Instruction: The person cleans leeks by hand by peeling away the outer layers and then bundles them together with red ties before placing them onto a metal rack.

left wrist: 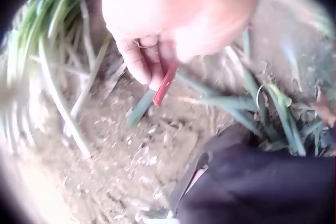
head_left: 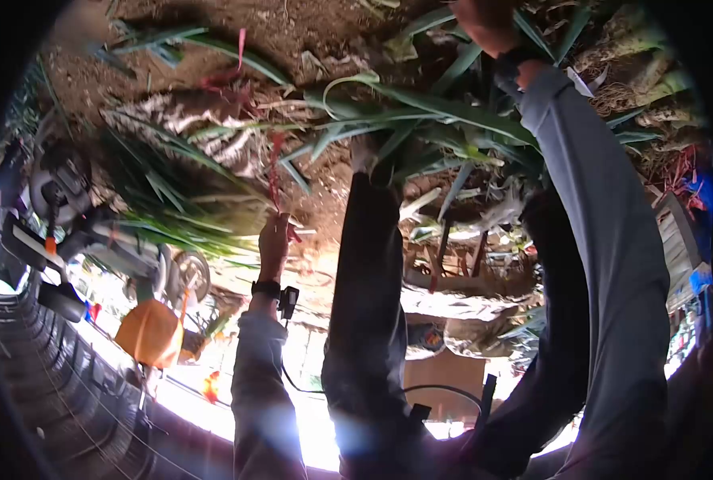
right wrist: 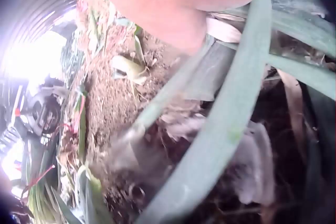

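Note:
My left hand [head_left: 274, 246] pinches a red plastic strip [left wrist: 165, 85] between thumb and fingers, low over the soil. In the head view the strip rises from the fingertips toward the dry leaves. A bunch of long green leeks [left wrist: 52, 40] lies beside that hand. My right hand [head_left: 488, 26] reaches far out at the upper right, partly cut off by the frame. In the right wrist view, the right hand [right wrist: 173, 3] is right at broad leek leaves [right wrist: 226, 113], its fingertips hidden; I cannot tell whether it grips them.
Bare soil [head_left: 324, 184] with scattered leaves lies between my dark-trousered legs [head_left: 364, 296] and beyond. Leeks with roots [head_left: 652, 112] are piled at the right. A parked motorbike [head_left: 60, 192] and an orange cover [head_left: 150, 332] stand at the left. More red strips [head_left: 684, 180] lie by the right edge.

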Available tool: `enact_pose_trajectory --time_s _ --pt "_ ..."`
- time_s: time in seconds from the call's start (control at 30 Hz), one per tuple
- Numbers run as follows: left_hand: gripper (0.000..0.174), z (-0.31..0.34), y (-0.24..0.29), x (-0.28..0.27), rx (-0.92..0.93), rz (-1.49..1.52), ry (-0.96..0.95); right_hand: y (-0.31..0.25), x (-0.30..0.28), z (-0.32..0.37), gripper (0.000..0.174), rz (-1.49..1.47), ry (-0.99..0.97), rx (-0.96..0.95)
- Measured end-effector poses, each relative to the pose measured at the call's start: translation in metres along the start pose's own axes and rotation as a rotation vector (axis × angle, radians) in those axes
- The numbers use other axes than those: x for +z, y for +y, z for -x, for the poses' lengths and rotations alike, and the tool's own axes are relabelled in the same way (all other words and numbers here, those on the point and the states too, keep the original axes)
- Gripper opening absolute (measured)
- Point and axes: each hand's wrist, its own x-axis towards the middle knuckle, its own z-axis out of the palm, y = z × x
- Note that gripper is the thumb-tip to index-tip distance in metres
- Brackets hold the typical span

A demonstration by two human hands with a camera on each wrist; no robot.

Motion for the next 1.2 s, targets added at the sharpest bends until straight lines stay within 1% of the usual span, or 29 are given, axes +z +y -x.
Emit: enact_pose_trajectory --time_s 0.03,0.07,0.1,0.13,0.17,0.23,0.27,0.3,0.33,0.37,0.4,0.43,0.47,0.5,0.53,0.57,0.6,0.63,0.67,0.73,0.77,0.8,0.87,0.93,1.0,1.03,1.07,1.17,1.2 --pt "0.031 0.008 -0.037 0.008 -0.051 -0.028 -0.007 0.010 -0.001 0.006 0.048 -0.012 0.038 -0.086" --pt "0.034 0.018 -0.087 0.009 0.133 -0.343 -0.102 0.019 -0.004 0.010 0.049 -0.056 -0.064 -0.079" --pt "0.038 0.046 -0.097 0.016 -0.012 -0.215 -0.085 0.026 -0.003 0.017 0.052 -0.060 -0.144 -0.041" --pt "0.037 0.070 -0.125 0.017 0.031 -0.357 -0.081 0.044 0.008 0.031 0.056 -0.047 -0.187 -0.127" --pt "0.037 0.092 -0.154 0.020 0.090 -0.502 -0.081 0.040 -0.008 0.032 0.057 -0.089 -0.338 -0.049" --pt "0.038 0.143 -0.195 0.017 -0.117 -0.544 -0.215 0.046 -0.020 0.050 0.060 -0.012 -0.368 -0.130" --pt "0.042 0.176 -0.216 0.010 -0.094 -0.653 -0.236 0.042 -0.021 0.060 0.059 -0.029 -0.369 -0.134" --pt "0.047 0.209 -0.232 0.001 -0.176 -0.798 -0.282 0.041 -0.023 0.073 0.058 -0.037 -0.373 -0.136" --pt "0.048 0.233 -0.283 -0.005 -0.380 -0.925 -0.367 0.046 -0.030 0.078 0.058 -0.035 -0.371 -0.137" --pt "0.051 0.261 -0.322 -0.019 -0.305 -1.017 -0.448 0.036 -0.046 0.067 0.055 -0.082 -0.550 -0.069" --pt "0.055 0.276 -0.286 -0.026 -0.579 -1.127 -0.442 0.033 -0.050 0.071 0.054 -0.087 -0.457 -0.121" --pt "0.064 0.282 -0.282 -0.040 -0.692 -1.091 -0.523 0.034 -0.053 0.082 0.053 -0.083 -0.369 -0.165" --pt "0.070 0.284 -0.294 -0.050 -0.707 -1.065 -0.499 0.037 -0.052 0.088 0.054 -0.077 -0.305 -0.186" --pt "0.081 0.268 -0.271 -0.052 -0.734 -1.072 -0.490 0.043 -0.045 0.088 0.054 -0.073 -0.231 -0.216" --pt "0.090 0.245 -0.275 -0.057 -0.634 -1.009 -0.424 0.050 -0.035 0.089 0.055 -0.065 -0.230 -0.208" --pt "0.088 0.210 -0.296 -0.061 -0.368 -0.885 -0.286 0.050 -0.032 0.092 0.056 -0.069 -0.238 -0.199" --pt "0.073 0.162 -0.314 -0.063 -0.253 -0.635 -0.162 0.048 -0.027 0.095 0.056 -0.120 -0.362 -0.083" --pt "0.054 0.121 -0.238 -0.046 -0.318 -0.119 0.012 0.043 -0.024 0.094 0.057 -0.175 -0.478 0.034" --pt "0.045 0.092 -0.133 -0.024 -0.284 0.351 0.125 0.037 -0.025 0.100 0.054 -0.110 -0.357 -0.057" --pt "0.043 0.047 0.012 0.018 0.125 0.653 0.140 0.026 -0.022 0.125 0.051 -0.105 -0.114 -0.199" --pt "0.043 0.034 0.066 0.034 0.263 0.641 0.059 0.025 -0.017 0.144 0.052 -0.159 0.006 -0.247" --pt "0.042 0.027 0.106 0.055 0.420 0.490 -0.028 0.023 -0.013 0.166 0.051 -0.229 -0.018 -0.211" --pt "0.060 0.033 0.191 0.104 0.065 0.628 -0.255 0.018 -0.026 0.192 0.051 -0.291 -0.061 -0.137" --pt "0.080 0.037 0.212 0.165 -0.087 0.510 -0.396 0.018 -0.042 0.200 0.052 -0.324 -0.155 -0.075" --pt "0.086 0.000 0.191 0.227 0.064 0.419 -0.313 0.022 -0.057 0.206 0.052 -0.389 -0.319 -0.051" --pt "0.086 -0.008 0.192 0.242 -0.014 0.400 -0.388 0.024 -0.068 0.210 0.051 -0.417 -0.408 -0.055" --pt "0.082 -0.007 0.196 0.261 0.035 0.477 -0.251 0.028 -0.062 0.222 0.049 -0.368 -0.373 -0.149" --pt "0.072 -0.017 0.198 0.296 0.115 0.684 -0.141 0.064 -0.081 0.252 0.050 -0.614 -0.066 0.001" --pt "0.070 -0.018 0.196 0.304 0.150 0.722 -0.124 0.085 -0.106 0.244 0.055 -0.771 -0.097 0.179"
